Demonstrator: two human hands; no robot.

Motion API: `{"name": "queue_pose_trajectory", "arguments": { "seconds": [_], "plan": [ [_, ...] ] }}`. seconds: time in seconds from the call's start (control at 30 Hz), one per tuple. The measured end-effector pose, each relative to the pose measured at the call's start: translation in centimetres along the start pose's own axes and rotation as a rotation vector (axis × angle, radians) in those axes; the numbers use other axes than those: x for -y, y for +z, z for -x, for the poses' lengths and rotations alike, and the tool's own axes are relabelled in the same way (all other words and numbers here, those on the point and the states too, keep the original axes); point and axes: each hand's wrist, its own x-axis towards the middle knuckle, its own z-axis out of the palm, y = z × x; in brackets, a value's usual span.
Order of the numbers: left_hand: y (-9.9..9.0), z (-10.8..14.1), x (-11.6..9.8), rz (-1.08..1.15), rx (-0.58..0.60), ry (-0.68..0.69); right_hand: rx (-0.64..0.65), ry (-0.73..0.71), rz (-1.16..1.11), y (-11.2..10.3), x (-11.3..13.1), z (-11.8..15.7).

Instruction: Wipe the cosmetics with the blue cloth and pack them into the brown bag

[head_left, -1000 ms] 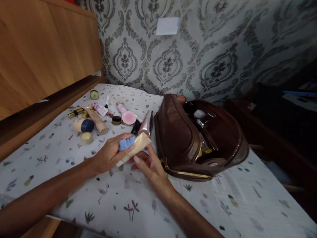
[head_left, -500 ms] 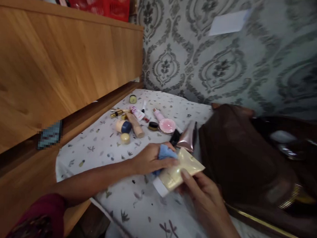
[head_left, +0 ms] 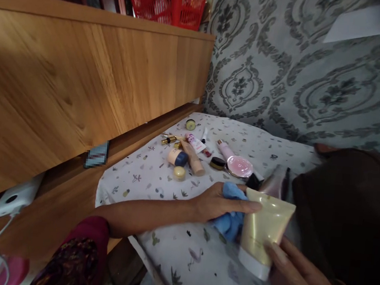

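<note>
A pale yellow tube (head_left: 264, 229) with a white cap pointing down is held between both hands. My left hand (head_left: 218, 202) is closed on a blue cloth (head_left: 231, 221), its extended finger lying against the tube's upper left side. My right hand (head_left: 299, 267) grips the tube from the lower right, thumb on its front. Beyond them on the patterned cloth cover (head_left: 158, 206) lie a pink round item (head_left: 240, 166), a black-lidded jar (head_left: 218, 163), a beige tube (head_left: 193, 159), a blue-and-cream bottle (head_left: 177, 157) and a small cream jar (head_left: 179, 173).
A dark brown bag (head_left: 347, 209) stands at the right, beside a shiny mauve tube (head_left: 275, 182). On the left is a wooden cabinet (head_left: 91, 85) with a red basket (head_left: 170, 3) on top. A white device with a cable (head_left: 17, 196) sits low at the left.
The view has swung left, so things appear farther right. The yellow tube has turned more upright, its cap now pointing down. Both hands still hold their things.
</note>
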Motion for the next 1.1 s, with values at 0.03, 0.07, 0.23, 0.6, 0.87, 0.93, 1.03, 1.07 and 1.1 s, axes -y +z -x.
{"name": "queue_pose_trajectory", "arguments": {
  "seconds": [0.03, 0.07, 0.23, 0.6, 0.87, 0.93, 1.03, 1.07, 1.1],
  "plan": [
    [-0.1, -0.1, 0.0, 0.019, -0.037, 0.028, 0.017, 0.081, -0.029, 0.0, -0.3, -0.1],
    [-0.2, -0.3, 0.0, 0.038, -0.067, 0.057, 0.022, 0.149, -0.054, 0.1, -0.5, -0.2],
    [-0.8, -1.0, 0.0, 0.063, -0.097, 0.136, 0.141, 0.149, 0.007, 0.5, 1.0, 0.3],
    [-0.3, -0.2, 0.4, -0.108, -0.087, 0.159, 0.179, 0.007, -0.014, 1.9, 3.4, 1.8],
    [-0.1, 0.0, 0.0, -0.197, -0.151, 0.194, -0.005, -0.091, 0.026, 2.0, 2.6, 1.5],
    [-0.3, -0.1, 0.1, -0.206, -0.15, 0.178, -0.005, -0.096, 0.025, 1.9, 2.8, 1.5],
    [-0.5, -0.1, 0.1, -0.192, -0.171, 0.165, 0.028, -0.052, -0.013, 1.8, 3.2, 1.6],
    [-0.4, -0.1, 0.1, -0.184, -0.188, 0.158, 0.036, -0.034, -0.034, 1.8, 3.4, 1.7],
    [-0.4, 0.0, 0.0, -0.177, -0.206, 0.146, 0.046, -0.014, -0.056, 1.8, 3.5, 1.8]
  ]
}}
